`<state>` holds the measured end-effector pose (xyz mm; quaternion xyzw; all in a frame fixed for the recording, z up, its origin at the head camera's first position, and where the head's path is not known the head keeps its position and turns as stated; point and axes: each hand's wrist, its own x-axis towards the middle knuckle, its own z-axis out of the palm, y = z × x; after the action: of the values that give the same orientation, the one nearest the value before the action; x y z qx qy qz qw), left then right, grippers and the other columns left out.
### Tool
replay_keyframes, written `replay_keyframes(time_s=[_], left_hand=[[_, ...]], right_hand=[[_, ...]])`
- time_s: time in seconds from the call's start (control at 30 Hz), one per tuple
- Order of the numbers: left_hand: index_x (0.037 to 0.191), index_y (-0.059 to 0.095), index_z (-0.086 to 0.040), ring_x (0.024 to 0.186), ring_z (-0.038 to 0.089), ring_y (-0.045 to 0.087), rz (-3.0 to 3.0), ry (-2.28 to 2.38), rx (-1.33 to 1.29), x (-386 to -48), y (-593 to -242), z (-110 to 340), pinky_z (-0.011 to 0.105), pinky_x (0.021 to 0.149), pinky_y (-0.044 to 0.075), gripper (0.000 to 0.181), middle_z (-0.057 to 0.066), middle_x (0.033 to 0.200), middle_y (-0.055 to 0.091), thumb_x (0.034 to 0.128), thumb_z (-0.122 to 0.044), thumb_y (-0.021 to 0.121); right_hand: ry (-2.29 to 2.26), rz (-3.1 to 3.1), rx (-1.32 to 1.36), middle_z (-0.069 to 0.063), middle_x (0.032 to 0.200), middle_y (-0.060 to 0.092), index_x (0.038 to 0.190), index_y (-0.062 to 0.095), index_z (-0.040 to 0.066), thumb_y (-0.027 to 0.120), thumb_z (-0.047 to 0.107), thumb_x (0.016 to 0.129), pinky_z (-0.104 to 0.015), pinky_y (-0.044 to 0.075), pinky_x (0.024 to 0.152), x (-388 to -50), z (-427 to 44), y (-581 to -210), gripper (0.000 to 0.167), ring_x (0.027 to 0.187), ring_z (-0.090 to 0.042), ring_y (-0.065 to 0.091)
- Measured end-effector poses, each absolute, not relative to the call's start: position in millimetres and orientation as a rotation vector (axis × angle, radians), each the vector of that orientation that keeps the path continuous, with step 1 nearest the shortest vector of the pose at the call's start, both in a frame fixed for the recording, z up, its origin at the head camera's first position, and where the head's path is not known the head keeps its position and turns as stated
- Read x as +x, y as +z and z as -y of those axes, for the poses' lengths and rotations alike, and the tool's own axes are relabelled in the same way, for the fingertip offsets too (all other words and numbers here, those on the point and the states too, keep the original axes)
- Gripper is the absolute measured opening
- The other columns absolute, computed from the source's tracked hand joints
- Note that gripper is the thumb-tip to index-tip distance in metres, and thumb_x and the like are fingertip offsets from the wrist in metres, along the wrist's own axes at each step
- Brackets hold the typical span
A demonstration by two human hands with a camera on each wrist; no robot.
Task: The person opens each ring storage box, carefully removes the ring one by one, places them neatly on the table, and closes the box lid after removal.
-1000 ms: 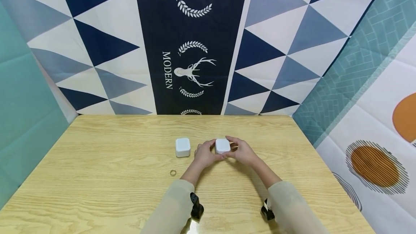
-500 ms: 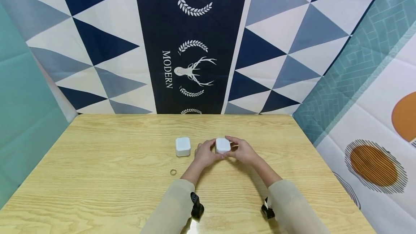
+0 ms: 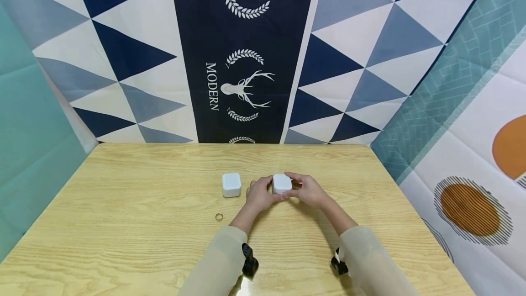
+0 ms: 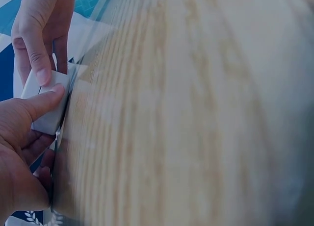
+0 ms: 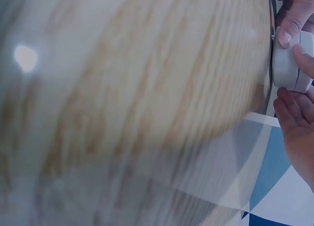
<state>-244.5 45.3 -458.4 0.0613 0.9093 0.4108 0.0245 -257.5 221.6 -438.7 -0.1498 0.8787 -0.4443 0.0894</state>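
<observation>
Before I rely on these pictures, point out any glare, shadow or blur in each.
Head view: the table is crisp, with soft shadow beside the right forearm and small glare near the bottom edge. Left wrist view: table blurred, right side hazy. Right wrist view: bright glare spot at left, table blurred, the held box near the right edge clearer.

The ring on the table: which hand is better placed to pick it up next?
Probably the left hand: the ring lies to its left, farther from the right hand. Both hands grip one white box, though.
</observation>
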Motion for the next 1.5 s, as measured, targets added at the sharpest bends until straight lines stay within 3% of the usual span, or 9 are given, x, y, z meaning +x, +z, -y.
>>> replay_keyframes(time_s=[0.3, 1.5], left_hand=[[0.137, 0.048, -0.009, 0.106, 0.026, 0.047, -2.834, 1.259, 0.197, -242, -457, -45, 0.040, 0.089, 0.035, 0.075, 0.008, 0.135, 0.054, 0.0745, -0.037, 0.077], [0.137, 0.048, -0.009, 0.105, 0.024, 0.046, -2.828, 1.267, 0.177, -242, -458, -46, 0.039, 0.090, 0.035, 0.075, 0.007, 0.135, 0.054, 0.0743, -0.039, 0.077]], right_hand=[[-1.271, -2.641, -0.471, -0.021, 0.137, 0.049, 0.136, 0.045, -0.002, 0.074, 0.019, 0.080, -0.043, 0.046, 0.097, -253, -220, -429, 0.067, 0.121, -0.034, 0.053], [-1.196, -2.674, -0.492, -0.018, 0.134, 0.053, 0.135, 0.048, 0.001, 0.074, 0.026, 0.080, -0.041, 0.048, 0.093, -264, -224, -433, 0.065, 0.116, -0.029, 0.057]])
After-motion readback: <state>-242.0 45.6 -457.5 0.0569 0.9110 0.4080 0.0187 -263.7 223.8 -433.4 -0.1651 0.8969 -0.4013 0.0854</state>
